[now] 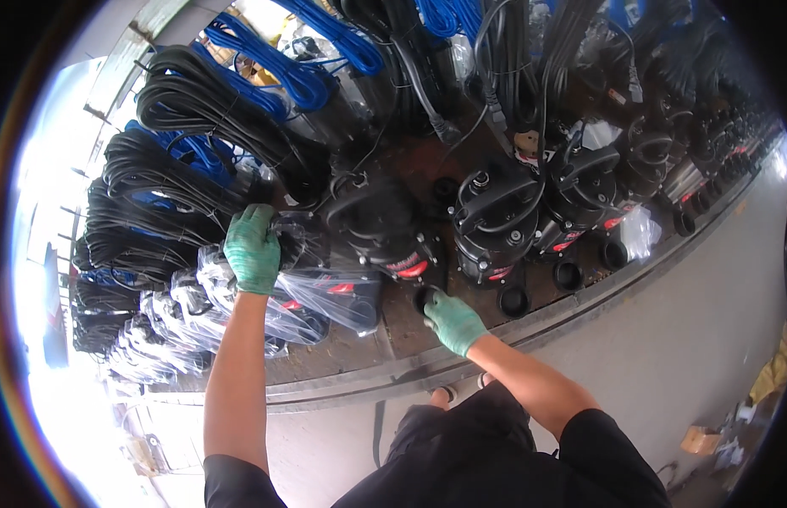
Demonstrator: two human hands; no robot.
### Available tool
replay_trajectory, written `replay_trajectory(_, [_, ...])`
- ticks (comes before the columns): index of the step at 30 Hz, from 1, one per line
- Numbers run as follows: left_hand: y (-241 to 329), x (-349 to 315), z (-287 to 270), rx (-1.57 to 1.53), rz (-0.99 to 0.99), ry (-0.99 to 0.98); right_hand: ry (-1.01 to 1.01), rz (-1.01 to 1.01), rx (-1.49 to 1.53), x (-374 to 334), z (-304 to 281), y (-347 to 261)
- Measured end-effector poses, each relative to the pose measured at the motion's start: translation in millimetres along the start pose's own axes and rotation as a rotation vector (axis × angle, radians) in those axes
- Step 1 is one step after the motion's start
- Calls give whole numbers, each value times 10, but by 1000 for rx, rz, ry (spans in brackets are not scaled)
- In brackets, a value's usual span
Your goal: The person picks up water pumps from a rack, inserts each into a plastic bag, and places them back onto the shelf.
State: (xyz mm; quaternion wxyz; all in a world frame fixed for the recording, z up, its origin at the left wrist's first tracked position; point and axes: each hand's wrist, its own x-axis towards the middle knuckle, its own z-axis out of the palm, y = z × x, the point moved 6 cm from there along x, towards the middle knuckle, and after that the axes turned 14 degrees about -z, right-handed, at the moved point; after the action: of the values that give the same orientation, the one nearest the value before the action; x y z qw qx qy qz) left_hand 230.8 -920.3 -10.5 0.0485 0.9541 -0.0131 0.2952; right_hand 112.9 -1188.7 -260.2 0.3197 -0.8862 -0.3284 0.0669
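My left hand (253, 251), in a green glove, has its fingers curled at the top of a clear plastic bag (347, 298) that covers a black pump lying among the row. Its fingertips are partly hidden against the dark plastic and cables. My right hand (455, 324), gloved too, closes its fingers on the round black outlet (425, 298) of an unwrapped submersible pump (381, 216). That pump stands upright, with a carrying handle on top and a red label on its front. Beside it on the right is another such pump (497, 212).
Bagged pumps (203, 292) line the left, with coiled black cables (211, 106) behind them. Blue cable coils (279, 59) lie farther back. More bare pumps (584, 182) run to the right along the metal bench edge (571, 309). A cardboard box (701, 439) sits on the floor.
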Motion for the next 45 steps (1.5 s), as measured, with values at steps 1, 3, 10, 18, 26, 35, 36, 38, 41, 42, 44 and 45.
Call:
replay_trajectory(1, [-14,-3,-6,1,-24,7,-52,-13,18,-80,37,-54])
replay_trajectory(3, [21,-21,-41,-16,-33,51,-66,-37,69,-264,104,-170])
replay_trajectory(10, [105,20,-68,-75,-89,20,-115,33,55,-735,409,-248])
replay_trajectory(18, [-150,-95,48,-133,-35,53,167,355,216,-1860,-119,-188])
replay_trajectory(26, [98,-115,-75,-252,-34,-161,1009,509,291,-3243,-928,1465])
replay_trajectory(35, [82,-1387,-384,-561,-543,51,846,722,-211,-2897,-3025,2935])
replay_trajectory(36, [139,-1618,-239,-555,-542,29,818,694,-356,-2882,-3020,3183])
replay_trajectory(38, [537,-2155,134,-748,-736,-100,514,621,-216,-2755,-3007,3664])
replay_trajectory(41, [1141,-2875,288,-790,-824,-221,669,427,-306,-2327,-3610,3053])
replay_trajectory(42, [1191,-3121,354,-680,-819,-323,708,362,-314,-2254,-3903,2699])
replay_trajectory(44, [1558,-3292,469,-701,-872,-451,1040,-22,-496,-2369,-4359,2253])
replay_trajectory(45, [1772,-3327,477,-773,-872,-449,1029,60,-322,-2400,-4435,2223])
